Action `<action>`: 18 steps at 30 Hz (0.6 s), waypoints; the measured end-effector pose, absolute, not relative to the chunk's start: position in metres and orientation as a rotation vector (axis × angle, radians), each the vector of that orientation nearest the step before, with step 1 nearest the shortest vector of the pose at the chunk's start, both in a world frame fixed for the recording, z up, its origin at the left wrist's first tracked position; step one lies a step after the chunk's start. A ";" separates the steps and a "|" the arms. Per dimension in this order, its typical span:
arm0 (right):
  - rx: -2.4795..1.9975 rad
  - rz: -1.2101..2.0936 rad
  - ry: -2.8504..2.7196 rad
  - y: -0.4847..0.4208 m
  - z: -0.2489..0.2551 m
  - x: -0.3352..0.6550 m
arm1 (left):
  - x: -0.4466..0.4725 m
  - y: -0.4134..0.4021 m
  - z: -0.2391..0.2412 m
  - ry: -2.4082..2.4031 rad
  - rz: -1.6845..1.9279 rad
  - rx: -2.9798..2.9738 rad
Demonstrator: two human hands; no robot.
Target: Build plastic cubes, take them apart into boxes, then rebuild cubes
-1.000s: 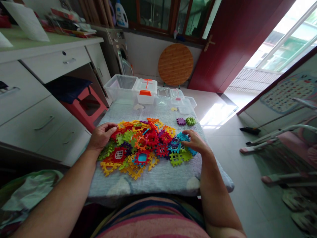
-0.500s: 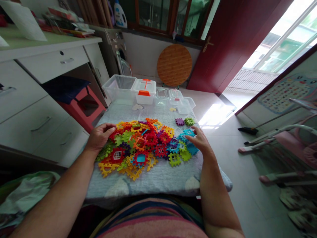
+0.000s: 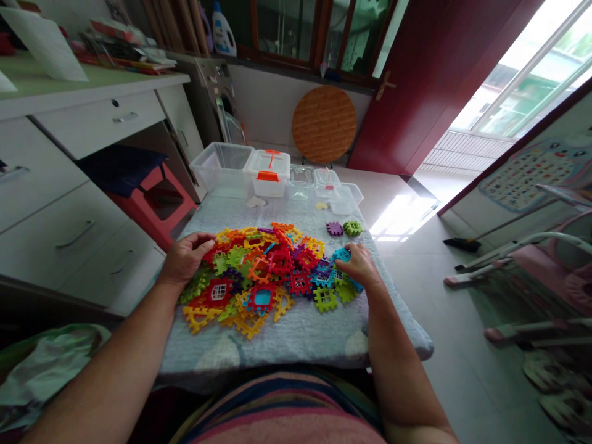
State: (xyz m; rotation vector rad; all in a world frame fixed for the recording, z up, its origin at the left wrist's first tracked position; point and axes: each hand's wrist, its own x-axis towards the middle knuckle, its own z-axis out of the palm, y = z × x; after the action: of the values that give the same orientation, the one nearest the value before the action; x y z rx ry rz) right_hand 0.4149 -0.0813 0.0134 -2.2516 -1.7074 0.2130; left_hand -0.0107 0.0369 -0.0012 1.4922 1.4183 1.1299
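Note:
A heap of colourful interlocking plastic building blocks [image 3: 271,271] covers the middle of a cloth-covered table [image 3: 305,339]. Many are square with notched edges, some with window grids. My left hand [image 3: 182,259] rests at the heap's left edge, fingers and thumb slightly apart beside the red and orange blocks, with nothing seen in it. At the right end, my right hand [image 3: 363,266] has its thumb and fingers closed on a light blue building block [image 3: 341,254], partly hidden by the fingers. A purple block stack [image 3: 335,229] and a green block stack [image 3: 353,228] sit just beyond this hand.
Along the table's far edge stand a large clear bin [image 3: 222,169], a lidded box with orange latches [image 3: 271,174] and smaller clear containers [image 3: 326,179]. A red stool [image 3: 161,191] is at the left by white drawers [image 3: 74,234]. A pink-seated chair [image 3: 536,262] stands right.
My right hand has moved left and its fingers have closed on a light blue block. My left hand stays at the heap's left edge.

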 end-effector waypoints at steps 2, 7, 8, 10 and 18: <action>-2.215 0.201 -1.686 -0.080 0.016 0.416 | -0.012 0.038 -0.003 1.414 1.135 1.511; -2.020 0.125 -1.799 -0.056 0.044 0.415 | -0.016 0.042 -0.009 1.422 1.114 1.554; -1.981 0.117 -1.860 -0.047 0.051 0.413 | -0.017 0.042 -0.009 1.424 1.117 1.553; -1.932 0.112 -1.976 -0.024 0.062 0.408 | -0.016 0.042 -0.009 1.427 1.119 1.543; -2.021 0.319 -2.349 0.048 0.050 0.398 | -0.014 0.039 -0.004 1.415 1.135 1.511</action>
State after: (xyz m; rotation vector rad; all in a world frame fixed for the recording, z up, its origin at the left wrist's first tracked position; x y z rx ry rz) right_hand 0.3979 0.0484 0.0502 -2.0206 -2.3489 0.3193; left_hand -0.0142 0.0391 -0.0042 1.5109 1.4149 1.1353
